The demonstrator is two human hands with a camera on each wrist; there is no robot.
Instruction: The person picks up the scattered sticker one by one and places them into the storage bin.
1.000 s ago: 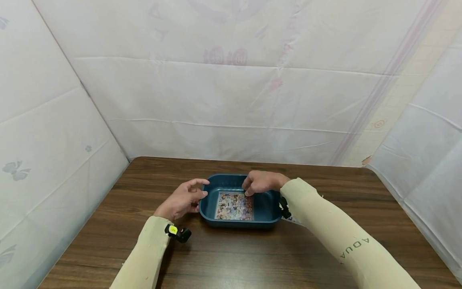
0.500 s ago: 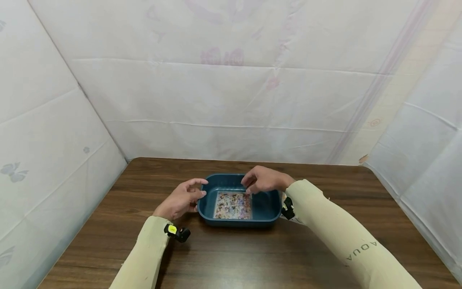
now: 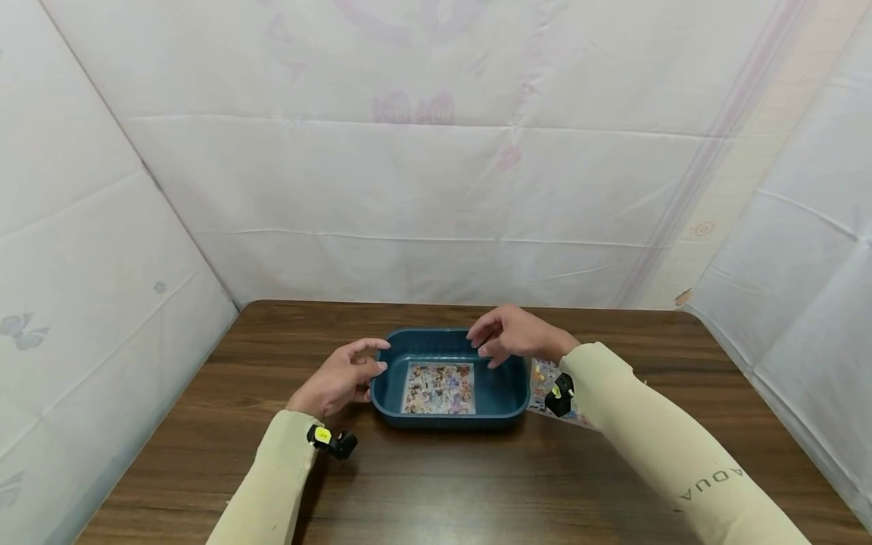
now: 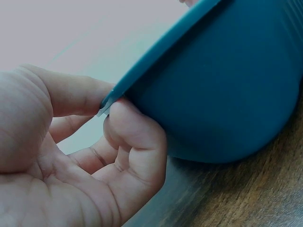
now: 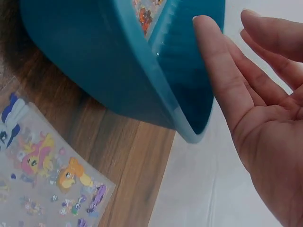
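A dark blue plastic tray [image 3: 450, 420] stands on the brown wooden table [image 3: 436, 484]. A colourful sticker sheet [image 3: 439, 387] lies flat on its floor. My left hand [image 3: 375, 359] pinches the tray's left rim; in the left wrist view the rim of the tray [image 4: 227, 85] sits between the thumb and curled forefinger of the left hand [image 4: 109, 106]. My right hand [image 3: 487, 344] hovers over the far right corner with fingers straight and holds nothing. In the right wrist view the right hand [image 5: 255, 94] is clear of the tray [image 5: 94, 56].
A second sticker sheet [image 3: 545, 386] with cartoon ponies lies on the table just right of the tray, plain in the right wrist view as the sheet [image 5: 42, 175]. White cloth walls [image 3: 436, 189] close in the table at the back and both sides.
My right hand has lifted out of the tray and drawn up and to the right, with the sheet left flat inside. The second sheet now shows. The left hand has stayed on the rim.
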